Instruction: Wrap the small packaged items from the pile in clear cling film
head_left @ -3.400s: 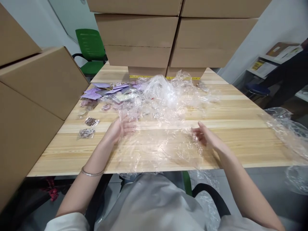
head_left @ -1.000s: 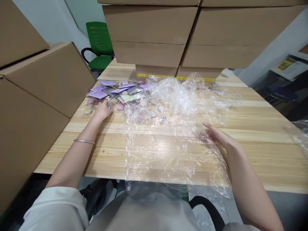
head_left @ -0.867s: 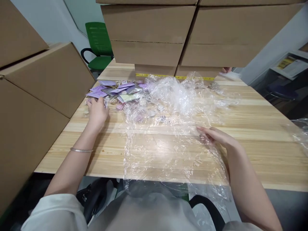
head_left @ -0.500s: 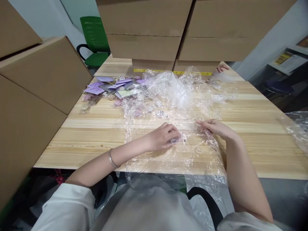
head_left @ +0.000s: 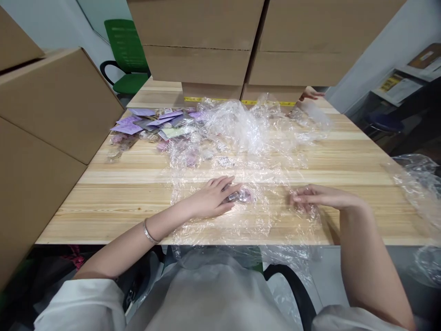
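Since a moment ago your left hand (head_left: 212,201) has flattened, fingers loose beside the small packet (head_left: 243,195); your right hand (head_left: 319,197) lies open on plastic film (head_left: 241,216), which could slide off the table (head_left: 120,202).

Packing/stock rm, I'd log: stacked cardboard boxes (head_left: 196,41) far & left, wood worktable (head_left: 344,170), plastic wrap (head_left: 248,128).

The small packet (head_left: 243,195) under clear film is blurred; a co-worker's hand (head_left: 310,94) is largely hidden behind boxes (head_left: 255,41), top centre.
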Demonstrator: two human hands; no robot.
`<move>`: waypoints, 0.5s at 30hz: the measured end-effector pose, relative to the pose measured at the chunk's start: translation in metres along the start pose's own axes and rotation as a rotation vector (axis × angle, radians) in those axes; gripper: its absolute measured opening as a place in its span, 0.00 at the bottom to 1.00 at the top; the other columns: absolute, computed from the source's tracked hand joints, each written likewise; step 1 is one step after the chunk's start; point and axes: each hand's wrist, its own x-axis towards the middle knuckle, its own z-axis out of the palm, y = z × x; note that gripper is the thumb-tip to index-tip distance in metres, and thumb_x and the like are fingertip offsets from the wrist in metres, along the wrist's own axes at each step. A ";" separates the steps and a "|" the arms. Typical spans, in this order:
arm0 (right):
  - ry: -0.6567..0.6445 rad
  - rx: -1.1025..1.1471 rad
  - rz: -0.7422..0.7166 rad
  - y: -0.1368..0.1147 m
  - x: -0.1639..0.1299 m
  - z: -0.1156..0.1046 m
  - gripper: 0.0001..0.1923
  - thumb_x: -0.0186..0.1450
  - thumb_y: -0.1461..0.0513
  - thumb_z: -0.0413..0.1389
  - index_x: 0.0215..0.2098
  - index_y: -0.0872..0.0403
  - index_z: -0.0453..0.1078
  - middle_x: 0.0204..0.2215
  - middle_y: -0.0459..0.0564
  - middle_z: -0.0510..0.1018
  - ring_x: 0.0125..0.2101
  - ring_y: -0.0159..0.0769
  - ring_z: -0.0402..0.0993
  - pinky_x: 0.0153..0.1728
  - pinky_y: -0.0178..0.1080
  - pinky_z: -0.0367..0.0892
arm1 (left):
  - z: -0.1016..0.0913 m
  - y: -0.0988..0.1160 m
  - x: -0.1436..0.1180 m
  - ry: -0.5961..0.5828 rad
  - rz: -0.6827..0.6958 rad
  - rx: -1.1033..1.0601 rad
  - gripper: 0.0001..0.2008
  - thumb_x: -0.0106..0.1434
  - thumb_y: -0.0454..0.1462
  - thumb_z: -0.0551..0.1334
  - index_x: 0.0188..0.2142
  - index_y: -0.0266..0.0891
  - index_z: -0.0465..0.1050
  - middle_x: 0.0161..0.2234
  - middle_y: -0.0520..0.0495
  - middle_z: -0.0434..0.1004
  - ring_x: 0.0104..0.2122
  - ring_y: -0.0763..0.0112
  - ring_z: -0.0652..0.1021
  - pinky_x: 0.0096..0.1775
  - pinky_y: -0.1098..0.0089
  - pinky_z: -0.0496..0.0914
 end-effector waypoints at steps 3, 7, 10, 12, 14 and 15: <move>-0.022 0.072 0.025 0.000 -0.005 0.001 0.32 0.63 0.43 0.53 0.55 0.56 0.70 0.20 0.45 0.72 0.19 0.31 0.67 0.21 0.34 0.63 | -0.001 -0.005 -0.007 -0.055 0.015 0.006 0.30 0.72 0.51 0.45 0.70 0.50 0.41 0.71 0.42 0.41 0.69 0.51 0.47 0.65 0.49 0.49; -0.103 0.145 0.082 -0.011 -0.009 0.007 0.37 0.66 0.44 0.51 0.66 0.54 0.58 0.20 0.44 0.73 0.14 0.29 0.64 0.16 0.33 0.61 | 0.000 -0.005 -0.008 -0.057 0.036 0.028 0.33 0.72 0.53 0.46 0.70 0.49 0.38 0.71 0.41 0.38 0.70 0.52 0.44 0.66 0.48 0.45; -0.119 0.155 0.123 -0.028 -0.010 0.013 0.39 0.67 0.45 0.50 0.70 0.53 0.47 0.21 0.44 0.75 0.13 0.29 0.64 0.16 0.34 0.62 | -0.004 -0.001 -0.013 0.069 0.053 0.080 0.33 0.72 0.52 0.48 0.70 0.44 0.40 0.71 0.36 0.40 0.69 0.50 0.44 0.66 0.45 0.44; -0.123 0.099 0.132 -0.032 -0.010 0.013 0.38 0.68 0.44 0.49 0.69 0.54 0.50 0.24 0.47 0.78 0.16 0.30 0.67 0.19 0.34 0.65 | -0.011 -0.001 -0.026 0.211 0.064 0.123 0.30 0.72 0.47 0.49 0.69 0.41 0.47 0.68 0.33 0.49 0.68 0.49 0.51 0.64 0.45 0.50; -0.117 0.033 0.158 -0.022 -0.011 0.008 0.34 0.68 0.43 0.46 0.63 0.56 0.62 0.28 0.52 0.80 0.20 0.33 0.71 0.22 0.35 0.68 | -0.020 -0.005 -0.051 0.311 0.086 0.161 0.22 0.72 0.41 0.50 0.64 0.40 0.58 0.61 0.34 0.62 0.62 0.51 0.63 0.60 0.48 0.60; -0.085 0.010 0.176 -0.011 -0.012 0.004 0.33 0.69 0.43 0.43 0.58 0.57 0.68 0.30 0.54 0.81 0.21 0.34 0.72 0.23 0.36 0.69 | -0.024 -0.009 -0.067 0.325 0.093 0.176 0.19 0.72 0.39 0.50 0.60 0.41 0.63 0.56 0.36 0.68 0.57 0.53 0.68 0.56 0.51 0.65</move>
